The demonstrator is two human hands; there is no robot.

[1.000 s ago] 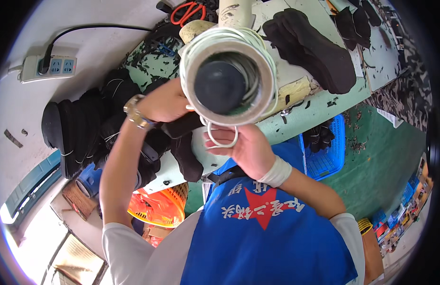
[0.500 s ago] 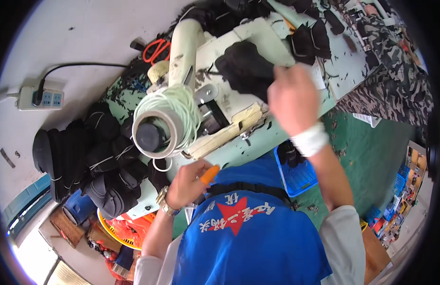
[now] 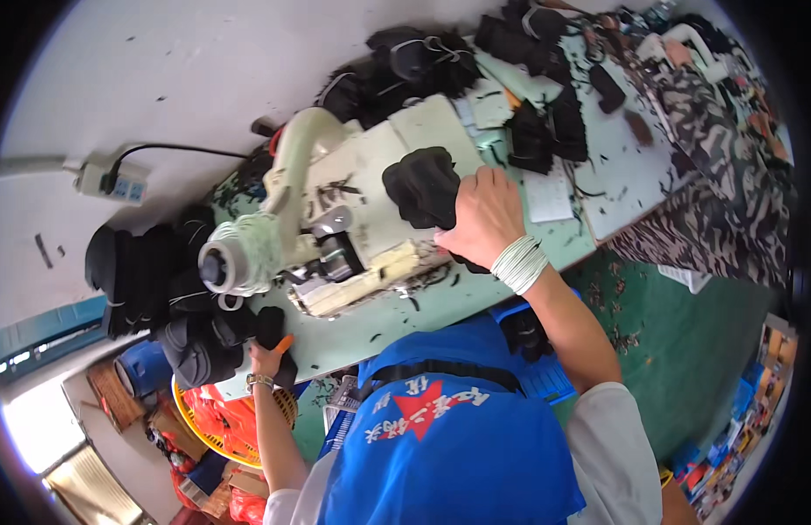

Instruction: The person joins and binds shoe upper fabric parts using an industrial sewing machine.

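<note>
Black stack (image 3: 420,186) is gripped in right hand (image 3: 488,214), dark piece (image 3: 270,325) is touched by left hand (image 3: 265,360), its hold unclear

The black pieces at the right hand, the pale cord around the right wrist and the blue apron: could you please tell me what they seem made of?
Black pieces: probably fabric or felt; dark, matte, without shine.
Pale cord: thin, flexible strands wound in many turns; textile or plastic, I cannot tell.
Blue apron: likely woven cloth, given its soft drape and creases.
</note>
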